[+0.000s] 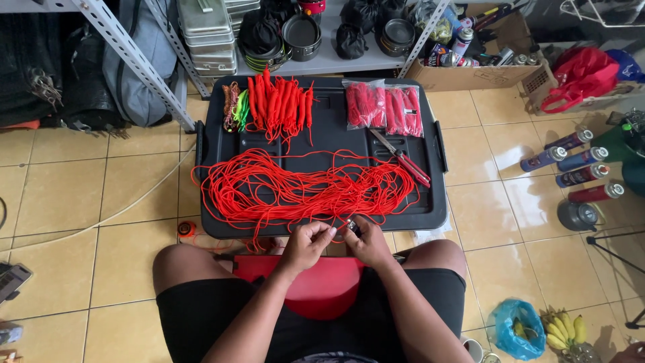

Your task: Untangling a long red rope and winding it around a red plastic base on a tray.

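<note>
Two hands meet at the near edge of a black lid — the left hand [306, 243] and the right hand [366, 242] — above the person's knees and a red stool [316, 286]. The left fingers are pinched together on a strand of red cord [302, 188]; the right fingers are closed on a small dark object [351, 226], too small to identify, with the cord running between the two hands. The cord's loose tangle spreads across the near half of the black lid [322, 134], which serves as a worktop on the tiled floor. Red-handled scissors [403, 161] lie just beyond the tangle, to the right. Farther back sit a row of tied red cord bundles [279, 104] — with a few green and mixed ones to their left — and two clear bags of red cord [384, 106]. Gas canisters [571, 161] lie on the floor, well to the right.
</note>
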